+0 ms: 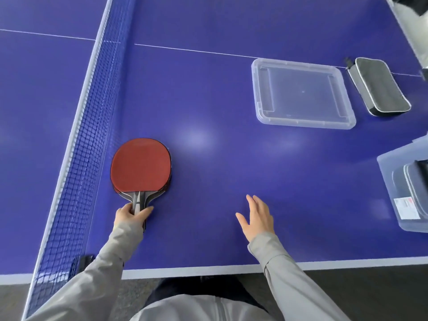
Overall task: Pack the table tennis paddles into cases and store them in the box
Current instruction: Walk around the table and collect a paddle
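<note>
Red paddles [140, 166] stacked by the net [92, 126], left hand [132, 216] gripping handles, right hand [257, 217] spread empty, clear lid [301, 93], black case [378, 86], box [391, 195] holding a case on the desk [208, 89].

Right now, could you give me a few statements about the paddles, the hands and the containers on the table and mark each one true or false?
1. The left hand grips the handles of the paddles that lie stacked beside the net. True.
2. The right hand is holding a case. False: it is open over the blue table and holds nothing.
3. The clear lid lies flat on the table, with a black case to its right. True.
4. The top paddle shows a black face. False: its upper face is red.
5. The clear box at the right edge holds nothing. False: a case already lies inside it.
</note>
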The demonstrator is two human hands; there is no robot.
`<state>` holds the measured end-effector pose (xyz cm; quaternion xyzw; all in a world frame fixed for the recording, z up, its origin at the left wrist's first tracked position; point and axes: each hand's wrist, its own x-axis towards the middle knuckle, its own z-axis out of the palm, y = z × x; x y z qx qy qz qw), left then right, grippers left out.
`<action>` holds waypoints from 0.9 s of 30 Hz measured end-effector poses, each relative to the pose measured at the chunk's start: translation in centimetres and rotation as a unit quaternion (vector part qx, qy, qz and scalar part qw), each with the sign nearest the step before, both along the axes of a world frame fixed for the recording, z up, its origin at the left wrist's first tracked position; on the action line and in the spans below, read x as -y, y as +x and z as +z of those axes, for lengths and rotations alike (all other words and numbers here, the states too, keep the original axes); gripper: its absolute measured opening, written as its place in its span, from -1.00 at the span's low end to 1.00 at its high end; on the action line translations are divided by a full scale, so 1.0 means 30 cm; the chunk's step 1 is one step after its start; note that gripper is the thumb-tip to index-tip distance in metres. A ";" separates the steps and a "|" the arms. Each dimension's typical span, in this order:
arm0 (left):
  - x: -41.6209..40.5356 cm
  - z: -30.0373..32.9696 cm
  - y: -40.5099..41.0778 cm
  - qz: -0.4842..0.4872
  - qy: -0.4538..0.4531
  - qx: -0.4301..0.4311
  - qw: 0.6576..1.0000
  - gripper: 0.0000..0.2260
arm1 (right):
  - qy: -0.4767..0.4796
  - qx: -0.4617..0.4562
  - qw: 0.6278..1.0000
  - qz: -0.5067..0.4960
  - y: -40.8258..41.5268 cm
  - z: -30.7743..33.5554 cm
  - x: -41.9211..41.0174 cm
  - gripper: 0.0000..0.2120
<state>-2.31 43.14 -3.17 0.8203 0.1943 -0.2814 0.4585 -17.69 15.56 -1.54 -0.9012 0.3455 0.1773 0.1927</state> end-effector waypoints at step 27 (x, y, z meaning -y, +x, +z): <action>0.003 0.058 -0.073 -0.070 0.162 0.112 0.978 -0.44 | -0.030 -0.030 0.999 0.012 -0.028 -0.008 -0.023 -0.35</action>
